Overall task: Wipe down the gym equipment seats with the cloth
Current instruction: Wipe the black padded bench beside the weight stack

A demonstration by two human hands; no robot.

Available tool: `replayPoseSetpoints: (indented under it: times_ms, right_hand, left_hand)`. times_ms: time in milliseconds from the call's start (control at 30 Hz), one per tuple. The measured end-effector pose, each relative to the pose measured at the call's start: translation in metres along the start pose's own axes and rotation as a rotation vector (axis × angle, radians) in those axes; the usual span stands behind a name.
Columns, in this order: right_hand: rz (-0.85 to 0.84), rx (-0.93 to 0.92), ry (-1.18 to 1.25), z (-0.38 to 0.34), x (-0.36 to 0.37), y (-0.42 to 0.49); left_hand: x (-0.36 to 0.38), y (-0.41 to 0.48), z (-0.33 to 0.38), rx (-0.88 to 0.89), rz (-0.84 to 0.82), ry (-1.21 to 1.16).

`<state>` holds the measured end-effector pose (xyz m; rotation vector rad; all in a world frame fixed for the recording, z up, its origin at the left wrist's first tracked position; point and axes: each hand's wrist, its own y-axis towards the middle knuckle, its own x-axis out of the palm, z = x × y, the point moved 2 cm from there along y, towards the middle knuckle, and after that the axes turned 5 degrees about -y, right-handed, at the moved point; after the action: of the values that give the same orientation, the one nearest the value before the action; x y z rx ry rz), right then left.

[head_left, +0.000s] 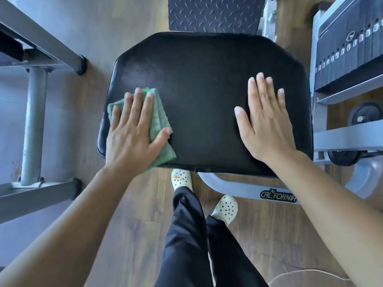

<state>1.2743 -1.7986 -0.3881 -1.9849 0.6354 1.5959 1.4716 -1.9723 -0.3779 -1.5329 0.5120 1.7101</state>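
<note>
A black padded seat (196, 83) of a gym machine fills the middle of the view. A folded green cloth (158, 119) lies on the seat's left side, near its front-left corner. My left hand (132, 133) lies flat on top of the cloth with fingers spread, pressing it against the pad. My right hand (267, 121) rests flat and empty on the right part of the seat, fingers together and pointing away from me.
A grey machine frame (34, 125) stands to the left. A weight stack (350, 50) and grey frame parts are on the right. A black tread plate (213, 13) lies beyond the seat. My feet in pale clogs (181, 180) stand on the wooden floor below the seat's front edge.
</note>
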Motion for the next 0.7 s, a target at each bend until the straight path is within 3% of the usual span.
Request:
replayPoseSetpoints:
  times_ms: [133,267,400,600,700]
  right_hand:
    - [-0.012,0.004,-0.083,-0.003,0.009,-0.001]
    - [-0.023,0.015,-0.087,-0.004,0.008,-0.001]
    - [-0.041,0.024,-0.089,-0.005,0.006,-0.001]
    - [-0.051,0.043,-0.077,-0.007,0.004,-0.001]
    - [-0.071,0.048,-0.090,-0.007,0.002,0.001]
  left_hand:
    - [0.000,0.051,0.014,-0.118,0.034,-0.010]
    - [0.013,0.053,0.065,0.134,0.012,-0.027]
    - [0.007,0.022,0.042,0.315,-0.010,-0.029]
    - [-0.007,0.079,0.004,-0.080,0.036,-0.014]
    - [0.001,0.108,0.040,-0.035,0.025,-0.023]
